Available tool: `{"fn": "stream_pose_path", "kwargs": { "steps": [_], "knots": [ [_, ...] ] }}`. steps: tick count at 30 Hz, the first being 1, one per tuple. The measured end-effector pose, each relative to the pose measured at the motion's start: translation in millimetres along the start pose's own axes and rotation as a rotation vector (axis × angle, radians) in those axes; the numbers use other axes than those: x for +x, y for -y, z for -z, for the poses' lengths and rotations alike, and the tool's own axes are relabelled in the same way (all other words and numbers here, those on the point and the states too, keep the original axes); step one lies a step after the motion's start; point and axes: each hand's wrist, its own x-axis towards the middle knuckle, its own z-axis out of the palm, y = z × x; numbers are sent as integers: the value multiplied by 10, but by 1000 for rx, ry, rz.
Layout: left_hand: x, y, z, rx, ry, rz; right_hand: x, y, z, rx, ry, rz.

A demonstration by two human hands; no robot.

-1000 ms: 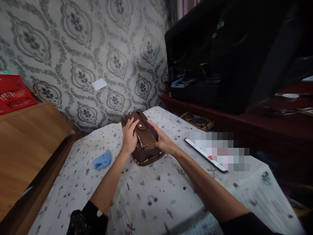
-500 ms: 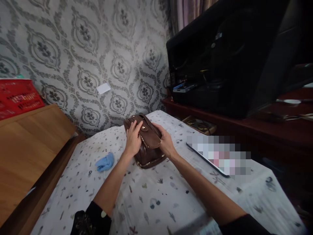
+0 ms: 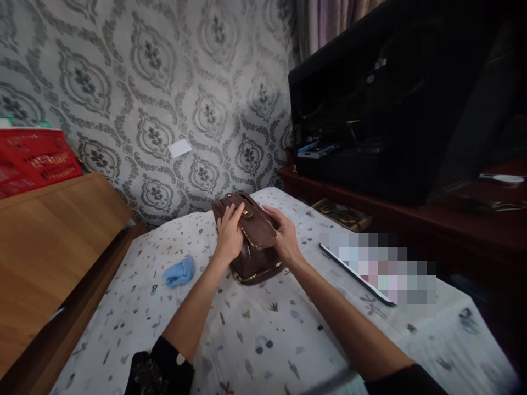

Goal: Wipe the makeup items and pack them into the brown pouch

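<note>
A brown leather handbag (image 3: 258,229) with a rounded front flap, a snap button and gold zips lies on the patterned white cloth. My left hand (image 3: 231,233) grips its left side, with the fingers stretched over the front beside the button and the thumb out of sight. At the opposite side my right hand (image 3: 287,236) holds the bag's edge by the flap, its fingers bent and the fingertips partly hidden. Left of the bag, apart from both hands, a crumpled light-blue cloth (image 3: 179,271) rests on the white covering.
A flat dark-edged device (image 3: 354,273), its face blurred out, lies on the right. Beyond it are a small open box (image 3: 343,214) and a large black screen (image 3: 395,109) on a dark red stand. To the left stand a wooden panel (image 3: 61,219) and a red basket (image 3: 39,159).
The view has turned slightly left, so everything appears a little further right. My right hand has shifted slightly along the bag's edge; my left hand keeps its place on the bag.
</note>
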Motion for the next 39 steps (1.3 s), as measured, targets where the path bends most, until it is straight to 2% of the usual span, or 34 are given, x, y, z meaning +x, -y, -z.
{"fn": "stream_pose_path", "kwargs": {
  "steps": [4,9,11,14,18,23,28,33,39],
  "knots": [
    [7,-8,3,36,11,12,-34,-5,41,56,49,-50],
    [3,-41,14,75,27,18,-22,44,131,275,59,-253],
    [1,-54,15,87,38,19,5,87,126,260,83,-274],
    [0,-71,14,91,46,29,21,142,51,-54,138,-199],
    [1,-76,1,95,42,39,-23,129,-39,-508,217,13],
    [9,-37,-33,62,25,30,-66,79,-22,-700,259,132],
    [21,-2,-54,32,18,28,-191,203,-148,-1016,186,181],
    [22,40,-36,-8,21,29,-310,234,-267,-1100,109,245],
    [46,160,18,-138,62,9,-292,122,-230,-1093,114,290]
  ]
}}
